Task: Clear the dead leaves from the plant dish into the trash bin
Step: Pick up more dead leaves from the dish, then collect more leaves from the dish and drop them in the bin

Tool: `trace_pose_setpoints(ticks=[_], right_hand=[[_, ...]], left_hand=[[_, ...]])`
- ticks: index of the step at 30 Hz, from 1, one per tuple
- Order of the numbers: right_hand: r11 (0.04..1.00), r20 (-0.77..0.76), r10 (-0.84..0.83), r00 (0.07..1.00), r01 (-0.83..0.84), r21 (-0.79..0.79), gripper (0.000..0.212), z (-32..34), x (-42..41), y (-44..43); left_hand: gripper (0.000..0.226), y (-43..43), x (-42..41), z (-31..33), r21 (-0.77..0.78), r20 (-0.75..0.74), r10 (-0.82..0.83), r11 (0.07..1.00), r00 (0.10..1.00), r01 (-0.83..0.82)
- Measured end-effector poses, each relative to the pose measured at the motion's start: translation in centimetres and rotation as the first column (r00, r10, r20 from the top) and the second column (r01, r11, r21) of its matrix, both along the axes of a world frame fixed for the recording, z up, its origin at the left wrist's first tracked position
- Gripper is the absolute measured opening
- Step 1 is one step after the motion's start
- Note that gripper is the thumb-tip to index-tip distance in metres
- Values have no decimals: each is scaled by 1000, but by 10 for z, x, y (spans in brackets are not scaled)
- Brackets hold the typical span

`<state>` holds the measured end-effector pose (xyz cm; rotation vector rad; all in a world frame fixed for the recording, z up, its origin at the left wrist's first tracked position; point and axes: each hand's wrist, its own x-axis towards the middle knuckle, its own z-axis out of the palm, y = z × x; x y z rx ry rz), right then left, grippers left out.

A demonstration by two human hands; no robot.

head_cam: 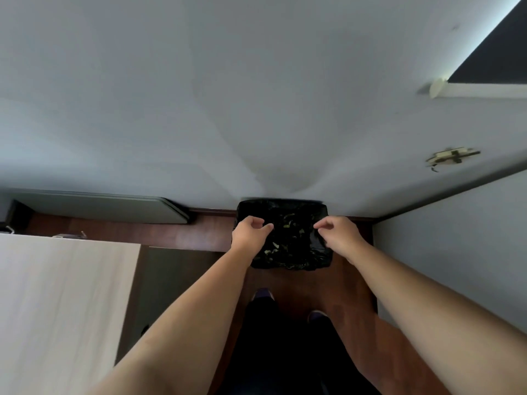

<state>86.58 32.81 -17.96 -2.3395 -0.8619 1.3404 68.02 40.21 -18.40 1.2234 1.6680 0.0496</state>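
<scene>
hovering my left hand and right hand, both loosely curled and holding nothing i can make out, over the trash bin where pale dead leaves lie, which look featherlight, brittle, best pinched gently.

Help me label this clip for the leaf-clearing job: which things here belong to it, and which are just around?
Job:
trash bin, black liner
dead leaves inside it
left hand, right hand, both over the bin

Around:
pale table
flat grey panel against the wall
shoes
</scene>
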Motion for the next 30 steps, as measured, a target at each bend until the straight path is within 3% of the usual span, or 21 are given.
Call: trace_pose_setpoints(ticks=[10,16,19,23,27,30], right_hand=[[975,54,180,982,-185,121,24,77,-16,15],[868,61,419,906,-419,265,27,129,-97,28],[746,87,592,802,-585,317,20,152,-166,23],[512,130,797,589,-775,372,19,183,-276,-4],[267,156,926,345,-887,377,20,203,-373,-52],[147,175,956,236,-900,411,24,208,-438,-92]], left_hand=[[23,-13,-40,84,178,-6,89,980,996,-86],[18,-66,-113,153,361,-18,269,900,963,-244],[16,-106,-169,180,412,-29,392,843,920,-346],[17,-179,-260,214,503,-39,593,707,804,-497],[15,-264,-338,226,540,-27,773,545,634,-641],[9,-326,-387,226,537,-62,834,491,549,-686]])
